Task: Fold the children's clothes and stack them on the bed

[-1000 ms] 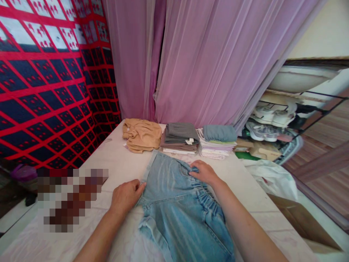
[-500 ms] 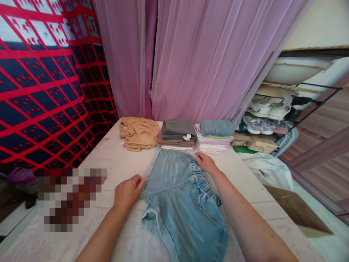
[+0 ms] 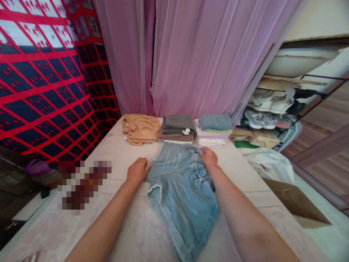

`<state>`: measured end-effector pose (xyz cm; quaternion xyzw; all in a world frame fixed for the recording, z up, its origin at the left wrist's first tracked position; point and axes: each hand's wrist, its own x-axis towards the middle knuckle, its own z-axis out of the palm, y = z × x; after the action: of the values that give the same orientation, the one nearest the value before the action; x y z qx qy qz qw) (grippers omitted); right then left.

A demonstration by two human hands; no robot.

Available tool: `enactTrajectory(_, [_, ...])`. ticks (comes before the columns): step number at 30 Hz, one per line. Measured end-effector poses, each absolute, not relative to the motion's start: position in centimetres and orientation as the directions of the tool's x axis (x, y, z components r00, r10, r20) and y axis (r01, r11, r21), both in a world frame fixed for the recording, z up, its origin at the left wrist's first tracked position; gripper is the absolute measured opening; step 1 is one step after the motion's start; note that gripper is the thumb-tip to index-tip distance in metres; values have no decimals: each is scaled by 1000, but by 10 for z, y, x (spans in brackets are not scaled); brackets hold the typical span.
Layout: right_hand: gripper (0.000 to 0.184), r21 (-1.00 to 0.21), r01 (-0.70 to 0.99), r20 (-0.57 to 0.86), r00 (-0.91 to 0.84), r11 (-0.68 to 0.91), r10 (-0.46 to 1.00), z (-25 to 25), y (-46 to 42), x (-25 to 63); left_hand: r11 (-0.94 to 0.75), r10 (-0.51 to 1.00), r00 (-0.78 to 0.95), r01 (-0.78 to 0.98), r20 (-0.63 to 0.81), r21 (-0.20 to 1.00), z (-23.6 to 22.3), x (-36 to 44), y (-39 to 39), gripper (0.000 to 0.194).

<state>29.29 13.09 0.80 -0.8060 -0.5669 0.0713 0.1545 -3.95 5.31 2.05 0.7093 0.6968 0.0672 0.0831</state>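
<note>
Light-blue denim shorts (image 3: pixel 182 189) lie spread on the pale table (image 3: pixel 120 214), their elastic waistband towards the right and one leg hanging towards me. My left hand (image 3: pixel 138 171) pinches their left edge near the crotch seam, fingers closed on the denim. At the far right, my right hand (image 3: pixel 208 158) grips the waistband corner between thumb and fingers. Just beyond the shorts sit a tan pair of elastic-waist bottoms (image 3: pixel 141 129), a grey folded garment (image 3: pixel 178 124) on top of a stack, and a blue-grey folded garment (image 3: pixel 215 122) on another stack.
A purple curtain (image 3: pixel 207 62) hangs behind the table. On the right stand a rack with sneakers (image 3: pixel 261 118), a white bag (image 3: pixel 269 163) and an open cardboard box (image 3: pixel 297 200). Red-and-black patterned cloth (image 3: pixel 46 91) covers the left side. A pixelated patch blurs part of the left table edge.
Both hands have closed on the denim edges; the left has shifted slightly right and up. The shorts' upper part has moved a little away from me. The camera view has shifted slightly.
</note>
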Motion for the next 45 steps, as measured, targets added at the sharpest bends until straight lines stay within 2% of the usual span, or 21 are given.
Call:
enactTrajectory(3, [39,-380,861,87,398,-339,913,14,132,302,-17,999,8,974,42,227,25,-35,67,22])
enactTrajectory(7, [36,-482,809,58,411,-335,910,9,130,312,19,999,-10,961,-35,277,26,-29,81,22])
enactTrajectory(12, [37,-631,717,13,394,-298,919,-9,119,328,11,996,15,953,-83,301,23,-30,80,44])
enactTrajectory(14, [41,-692,667,5,388,-277,922,-18,107,336,-88,996,89,938,13,337,25,-34,67,43])
enactTrajectory(17, [46,-779,578,0,386,-243,922,-33,81,343,-360,928,270,830,258,426,29,-38,35,31])
enactTrajectory(19, [48,-867,466,33,412,-179,910,-43,63,344,-503,864,407,726,297,470,33,-37,9,28])
enactTrajectory(22, [49,-948,312,98,480,-65,872,-51,46,342,-619,765,612,613,200,492,37,-29,-27,32])
enactTrajectory(27, [53,-949,313,116,471,-43,875,-49,38,339,-711,591,806,506,25,489,34,-13,-56,60])
enactTrajectory(32, [48,-927,373,150,433,-26,889,-44,33,332,-742,530,848,457,11,490,29,-8,-53,47])
enactTrajectory(36, [39,-945,324,162,386,30,908,-43,22,322,-694,572,819,454,45,559,25,-7,-53,35])
enactTrajectory(39, [29,-953,279,186,221,120,957,-38,9,321,-561,663,745,432,71,706,20,-4,-52,35])
enactTrajectory(42, [29,-953,250,197,83,171,977,-27,-5,326,-223,836,549,364,-15,904,15,0,-45,47])
enactTrajectory(45, [41,-929,312,190,-64,200,980,-13,-19,331,87,920,366,167,-144,982,14,5,-35,50])
